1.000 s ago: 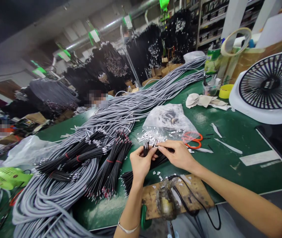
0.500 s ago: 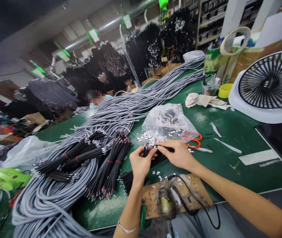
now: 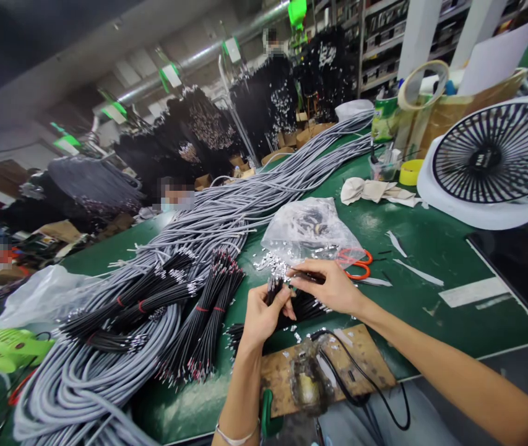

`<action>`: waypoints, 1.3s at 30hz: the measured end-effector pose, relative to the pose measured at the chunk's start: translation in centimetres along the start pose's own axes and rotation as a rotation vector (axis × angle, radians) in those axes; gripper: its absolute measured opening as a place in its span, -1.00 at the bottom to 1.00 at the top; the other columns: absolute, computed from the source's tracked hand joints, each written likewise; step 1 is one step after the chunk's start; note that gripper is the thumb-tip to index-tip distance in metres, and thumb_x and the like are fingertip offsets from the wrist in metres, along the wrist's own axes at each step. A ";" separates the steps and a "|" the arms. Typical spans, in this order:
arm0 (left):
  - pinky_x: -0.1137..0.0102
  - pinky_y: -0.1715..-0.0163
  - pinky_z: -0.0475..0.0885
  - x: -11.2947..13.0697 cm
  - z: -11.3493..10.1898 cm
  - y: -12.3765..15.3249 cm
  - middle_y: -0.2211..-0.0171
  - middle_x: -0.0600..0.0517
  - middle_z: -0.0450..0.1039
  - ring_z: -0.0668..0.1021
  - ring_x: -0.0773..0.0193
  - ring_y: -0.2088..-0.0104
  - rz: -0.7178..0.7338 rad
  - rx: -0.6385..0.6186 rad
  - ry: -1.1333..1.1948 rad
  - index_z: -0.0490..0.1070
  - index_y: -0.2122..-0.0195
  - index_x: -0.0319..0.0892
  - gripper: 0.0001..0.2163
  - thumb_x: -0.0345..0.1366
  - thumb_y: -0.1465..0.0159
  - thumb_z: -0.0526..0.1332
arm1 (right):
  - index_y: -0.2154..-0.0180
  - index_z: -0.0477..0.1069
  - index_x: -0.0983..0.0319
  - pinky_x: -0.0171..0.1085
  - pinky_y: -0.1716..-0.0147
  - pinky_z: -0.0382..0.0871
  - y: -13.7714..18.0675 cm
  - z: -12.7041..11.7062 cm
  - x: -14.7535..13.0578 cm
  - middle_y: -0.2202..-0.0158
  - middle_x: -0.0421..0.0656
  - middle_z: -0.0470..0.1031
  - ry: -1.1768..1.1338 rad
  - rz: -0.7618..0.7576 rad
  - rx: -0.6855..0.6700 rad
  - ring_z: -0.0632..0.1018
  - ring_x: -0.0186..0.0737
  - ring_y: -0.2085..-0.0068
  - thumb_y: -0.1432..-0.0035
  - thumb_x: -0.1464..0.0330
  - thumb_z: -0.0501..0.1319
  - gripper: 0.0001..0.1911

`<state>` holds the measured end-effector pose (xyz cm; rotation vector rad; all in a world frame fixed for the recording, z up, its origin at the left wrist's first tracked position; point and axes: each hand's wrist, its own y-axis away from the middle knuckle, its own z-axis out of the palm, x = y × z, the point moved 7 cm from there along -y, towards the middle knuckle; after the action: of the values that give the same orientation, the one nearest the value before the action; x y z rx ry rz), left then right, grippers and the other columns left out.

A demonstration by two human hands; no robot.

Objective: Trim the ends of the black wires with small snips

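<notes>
My left hand is closed round a small bunch of short black wires held upright, tips up. My right hand pinches at the top of that bunch, fingers pressed together on a wire. More short black wires lie on the green table under both hands. Small silver terminals are scattered just beyond my fingers, beside a clear plastic bag.
Bundles of black wires tied with red bands lie on a long heap of grey cables. Orange scissors, a wooden block with a black cord, a white fan, cloths, tape rolls and a green fan stand around. Other people sit at the far side.
Both hands with the wire bunch have shifted slightly down and toward me; the view has tilted a little. The grip looks the same.
</notes>
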<state>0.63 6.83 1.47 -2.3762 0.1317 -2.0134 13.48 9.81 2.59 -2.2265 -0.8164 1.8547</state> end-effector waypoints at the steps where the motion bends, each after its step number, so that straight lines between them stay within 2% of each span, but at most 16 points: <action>1: 0.50 0.67 0.30 0.0 0.1 0.0 0.76 0.08 0.34 0.41 0.39 0.73 -0.005 -0.013 0.000 0.37 0.59 -0.28 -0.72 -0.16 -0.12 0.21 | 0.35 0.47 0.27 -0.32 0.38 0.34 0.0 0.1 -0.1 0.39 -0.15 0.50 0.010 -0.002 -0.010 0.48 -0.28 0.37 -0.07 0.29 0.17 -0.81; 5: 0.51 0.67 0.31 -0.1 0.3 0.0 0.72 0.06 0.39 0.44 0.38 0.70 -0.019 -0.003 0.001 0.38 0.55 -0.28 -0.77 -0.20 -0.08 0.25 | 0.50 0.38 0.28 -0.39 0.51 0.22 0.0 0.2 -0.1 0.54 -0.24 0.37 0.050 -0.009 -0.019 0.37 -0.36 0.49 -0.09 0.35 0.15 -0.83; 10: 0.52 0.65 0.31 -0.4 0.1 -0.1 0.69 0.06 0.43 0.42 0.40 0.69 -0.031 0.071 0.001 0.38 0.55 -0.28 -0.82 -0.27 -0.02 0.30 | 0.52 0.29 0.27 -0.39 0.55 0.13 0.3 0.4 -0.3 0.56 -0.25 0.28 0.121 -0.030 0.000 0.28 -0.38 0.52 -0.12 0.37 0.10 -0.81; 16: 0.52 0.66 0.28 -1.1 -0.5 -0.6 0.71 0.09 0.38 0.38 0.43 0.71 -0.041 0.165 0.018 0.36 0.58 -0.28 -0.80 -0.25 -0.02 0.30 | 0.55 0.24 0.24 -0.38 0.54 0.13 0.4 0.1 -1.3 0.55 -0.23 0.28 0.194 -0.065 0.053 0.29 -0.37 0.52 -0.11 0.36 0.09 -0.79; 21: 0.44 0.49 0.37 -2.4 -1.2 -1.6 0.55 0.01 0.45 0.49 0.31 0.51 -0.032 0.244 0.015 0.44 0.49 -0.29 -0.74 -0.13 -0.05 0.25 | 0.58 0.28 0.24 -0.35 0.57 0.12 -0.1 -1.9 -0.2 0.63 -0.23 0.25 0.283 -0.012 0.189 0.27 -0.35 0.57 -0.14 0.29 0.07 -0.72; 23: 0.47 0.49 0.34 -2.7 -1.1 -2.0 0.58 0.03 0.43 0.46 0.33 0.51 -0.021 0.228 -0.007 0.45 0.51 -0.28 -0.72 -0.11 -0.05 0.24 | 0.56 0.33 0.25 -0.33 0.52 0.16 -0.2 -2.2 0.4 0.60 -0.19 0.31 0.313 -0.007 0.208 0.32 -0.31 0.54 -0.14 0.30 0.08 -0.73; 25: 0.51 0.58 0.27 -2.8 -0.9 -2.1 0.68 0.09 0.33 0.38 0.40 0.62 -0.022 0.194 -0.029 0.44 0.50 -0.28 -0.69 -0.08 -0.09 0.20 | 0.40 0.42 0.26 -0.32 0.43 0.24 -0.2 -1.8 0.7 0.47 -0.15 0.41 0.316 -0.028 0.178 0.40 -0.27 0.44 -0.10 0.39 0.10 -0.86; 26: 0.53 0.64 0.21 -2.8 -0.8 -2.0 0.73 0.13 0.26 0.32 0.44 0.67 -0.025 0.179 -0.039 0.43 0.49 -0.27 -0.68 -0.07 -0.12 0.17 | 0.30 0.43 0.25 -0.32 0.38 0.26 -0.1 -1.5 0.8 0.40 -0.14 0.44 0.310 -0.041 0.155 0.42 -0.26 0.38 -0.07 0.45 0.11 -0.84; 28: 0.56 0.70 0.11 -2.7 -0.6 -1.9 0.76 0.18 0.17 0.22 0.48 0.73 -0.029 0.159 -0.053 0.38 0.48 -0.26 -0.69 -0.06 -0.15 0.14 | 0.15 0.41 0.21 -0.32 0.32 0.29 0.0 -0.7 0.7 0.32 -0.15 0.45 0.297 -0.060 0.113 0.45 -0.26 0.32 -0.01 0.54 0.12 -0.67; 30: 0.57 0.71 0.08 -2.6 -0.4 -1.6 0.74 0.20 0.15 0.20 0.50 0.73 -0.030 0.147 -0.056 0.31 0.49 -0.23 -0.72 -0.09 -0.15 0.15 | 0.10 0.40 0.18 -0.31 0.30 0.30 0.2 -0.1 0.7 0.30 -0.16 0.46 0.285 -0.067 0.079 0.46 -0.26 0.30 0.01 0.57 0.11 -0.59; 34: 0.58 0.68 0.13 -2.5 0.0 -1.3 0.69 0.19 0.20 0.24 0.50 0.69 -0.052 0.118 -0.030 0.22 0.51 -0.20 -0.76 -0.15 -0.13 0.18 | 0.12 0.43 0.15 -0.28 0.28 0.33 0.3 0.4 0.8 0.30 -0.16 0.49 0.260 -0.056 0.038 0.48 -0.24 0.30 -0.01 0.56 0.11 -0.61; 39: 0.56 0.69 0.11 -2.5 -0.1 -1.1 0.67 0.18 0.22 0.24 0.49 0.69 -0.087 0.104 -0.002 0.27 0.52 -0.23 -0.81 -0.23 -0.06 0.23 | 0.25 0.50 0.20 -0.29 0.31 0.33 0.1 0.5 0.7 0.34 -0.15 0.52 0.214 -0.033 0.022 0.49 -0.25 0.32 -0.03 0.51 0.14 -0.75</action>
<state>0.18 8.12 -0.86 -2.3587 -0.0757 -2.0006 13.09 9.92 1.77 -2.3311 -0.7845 1.5677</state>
